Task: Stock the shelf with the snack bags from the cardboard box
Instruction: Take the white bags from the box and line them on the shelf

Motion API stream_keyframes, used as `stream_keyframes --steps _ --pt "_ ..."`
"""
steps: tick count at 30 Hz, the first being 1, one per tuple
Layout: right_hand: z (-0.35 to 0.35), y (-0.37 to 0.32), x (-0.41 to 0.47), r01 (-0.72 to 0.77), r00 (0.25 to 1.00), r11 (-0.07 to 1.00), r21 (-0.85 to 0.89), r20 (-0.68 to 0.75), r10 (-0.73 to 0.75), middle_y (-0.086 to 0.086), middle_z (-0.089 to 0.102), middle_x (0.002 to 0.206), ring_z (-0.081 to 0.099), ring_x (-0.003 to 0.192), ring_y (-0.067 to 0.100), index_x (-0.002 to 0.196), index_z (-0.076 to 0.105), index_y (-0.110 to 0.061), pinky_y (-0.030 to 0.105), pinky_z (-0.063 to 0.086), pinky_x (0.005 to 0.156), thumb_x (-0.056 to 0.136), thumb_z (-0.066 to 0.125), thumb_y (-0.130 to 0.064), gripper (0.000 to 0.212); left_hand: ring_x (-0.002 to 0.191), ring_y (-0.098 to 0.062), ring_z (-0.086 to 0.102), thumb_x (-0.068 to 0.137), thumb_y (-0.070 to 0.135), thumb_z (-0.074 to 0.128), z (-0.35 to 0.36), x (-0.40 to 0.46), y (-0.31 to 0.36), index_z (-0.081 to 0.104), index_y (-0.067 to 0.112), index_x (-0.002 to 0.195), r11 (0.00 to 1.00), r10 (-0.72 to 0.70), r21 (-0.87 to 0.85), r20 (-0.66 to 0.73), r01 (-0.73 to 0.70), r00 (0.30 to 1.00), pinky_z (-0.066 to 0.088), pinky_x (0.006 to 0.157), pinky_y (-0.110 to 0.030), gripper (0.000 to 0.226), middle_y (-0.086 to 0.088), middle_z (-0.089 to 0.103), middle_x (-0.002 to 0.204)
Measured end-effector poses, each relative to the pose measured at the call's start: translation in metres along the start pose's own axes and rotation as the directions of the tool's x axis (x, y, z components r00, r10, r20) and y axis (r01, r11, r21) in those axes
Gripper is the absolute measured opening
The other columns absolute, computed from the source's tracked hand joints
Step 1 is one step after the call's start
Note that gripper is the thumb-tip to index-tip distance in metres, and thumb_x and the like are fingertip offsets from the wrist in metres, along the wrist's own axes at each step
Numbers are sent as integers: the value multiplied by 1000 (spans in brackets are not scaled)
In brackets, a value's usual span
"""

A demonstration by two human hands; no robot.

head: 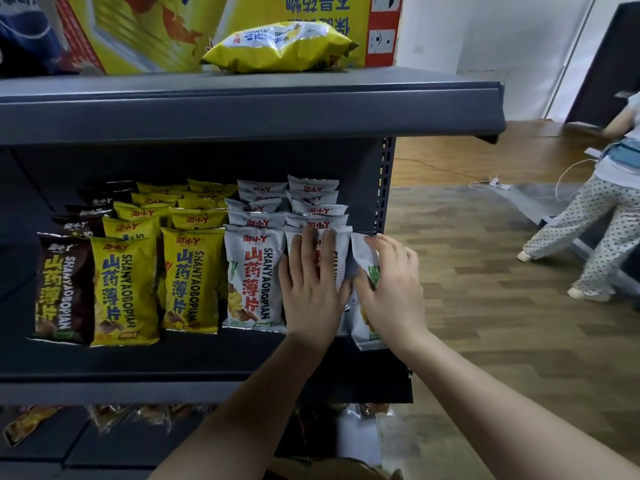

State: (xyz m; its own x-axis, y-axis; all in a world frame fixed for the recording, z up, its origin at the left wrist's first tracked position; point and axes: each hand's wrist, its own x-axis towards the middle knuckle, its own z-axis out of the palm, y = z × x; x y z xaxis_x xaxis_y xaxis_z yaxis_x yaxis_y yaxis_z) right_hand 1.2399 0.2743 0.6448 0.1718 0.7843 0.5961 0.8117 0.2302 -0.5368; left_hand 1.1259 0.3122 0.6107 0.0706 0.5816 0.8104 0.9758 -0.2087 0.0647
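Rows of upright snack bags stand on the dark grey middle shelf: brown at the left, yellow in the middle, white at the right. My left hand lies flat, fingers spread, against the front white bag of the rightmost row. My right hand grips another white snack bag at the shelf's right end, turned edge-on beside that row. The cardboard box shows only as a brown edge at the bottom, between my forearms.
One yellow bag lies flat on the top shelf in front of a yellow carton. More packets lie on the lower shelf. A person in dotted trousers stands at the right on the wooden floor, near a white cable.
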Motion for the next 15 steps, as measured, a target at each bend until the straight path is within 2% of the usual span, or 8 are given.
stream_keyframes --steps 4,7,10,12,15 --pt "-5 0 -4 -17 1000 999 48 -17 17 6 35 148 27 134 23 134 44 -11 25 34 90 89 59 -17 48 136 -37 34 95 48 40 -7 -9 1 33 5 144 1000 -8 -9 44 9 999 32 109 -52 65 -22 33 147" --pt "-10 2 -6 -23 999 995 94 -42 27 10 35 147 29 130 26 131 45 -9 26 34 90 86 61 -12 48 137 -39 29 93 35 44 -18 -16 5 34 1 142 996 -2 -84 57 7 998 32 108 -54 61 -26 31 147" --pt "-12 4 -6 -2 998 996 94 -66 8 9 39 144 32 128 29 129 47 -9 31 39 90 82 62 -9 49 135 -34 34 91 24 46 -37 -17 15 40 -1 138 962 62 -266 -1 -60 998 33 109 -45 53 -23 39 142" --pt "-14 4 -6 3 997 997 78 -76 3 7 39 144 32 128 29 129 47 -10 30 37 91 81 63 -10 50 121 -27 47 90 21 46 -52 -15 24 42 5 130 893 99 -437 -34 -104 995 43 99 -38 44 -18 51 127" --pt "-18 5 -6 -6 995 993 117 -99 17 6 36 145 30 129 26 129 46 -12 29 36 95 80 63 -7 52 96 -24 61 89 26 41 -66 -6 41 40 10 122 819 19 -574 65 22 998 53 76 -29 37 -13 54 114"
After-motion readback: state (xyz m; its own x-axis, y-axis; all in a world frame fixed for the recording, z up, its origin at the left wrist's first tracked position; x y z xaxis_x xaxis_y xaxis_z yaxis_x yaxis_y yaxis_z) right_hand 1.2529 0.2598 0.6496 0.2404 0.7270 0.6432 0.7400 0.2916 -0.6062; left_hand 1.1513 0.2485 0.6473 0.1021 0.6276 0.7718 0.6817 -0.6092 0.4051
